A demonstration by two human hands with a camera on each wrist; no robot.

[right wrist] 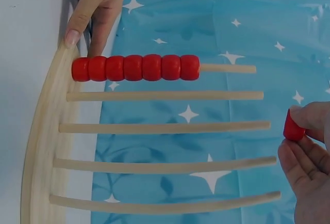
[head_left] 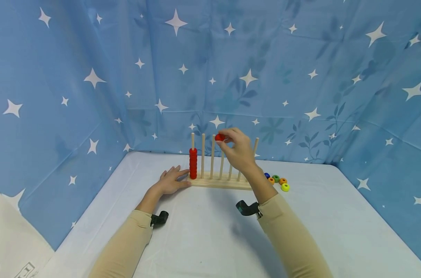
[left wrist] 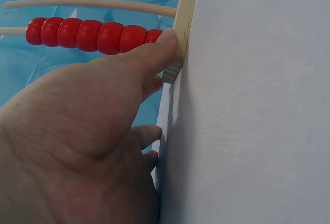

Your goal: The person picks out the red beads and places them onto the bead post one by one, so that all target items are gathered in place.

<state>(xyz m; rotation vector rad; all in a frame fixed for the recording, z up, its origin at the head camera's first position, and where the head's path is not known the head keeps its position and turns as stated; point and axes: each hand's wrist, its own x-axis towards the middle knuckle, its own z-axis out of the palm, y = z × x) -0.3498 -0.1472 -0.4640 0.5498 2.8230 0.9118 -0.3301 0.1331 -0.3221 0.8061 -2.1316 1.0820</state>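
A wooden abacus stand (head_left: 218,182) with upright pegs stands on the table. Several red beads (head_left: 193,164) are stacked on its leftmost peg, whose bare tip shows above them. My left hand (head_left: 170,181) holds the left end of the base (left wrist: 180,38), thumb on one side and index finger on the other; the remaining fingers are spread. Up near the peg tops, my right hand (head_left: 239,148) pinches one red bead (right wrist: 294,127) between thumb and fingers. That bead is apart from the pegs in the right wrist view. The right hand and forearm hide part of the right-hand pegs in the head view.
Right of the stand lie several loose beads, among them a blue bead (head_left: 267,175), a green bead (head_left: 275,178), an orange bead (head_left: 283,180) and a yellow bead (head_left: 285,187). White cloth (head_left: 196,231) covers the table. A blue starry curtain (head_left: 283,77) hangs behind.
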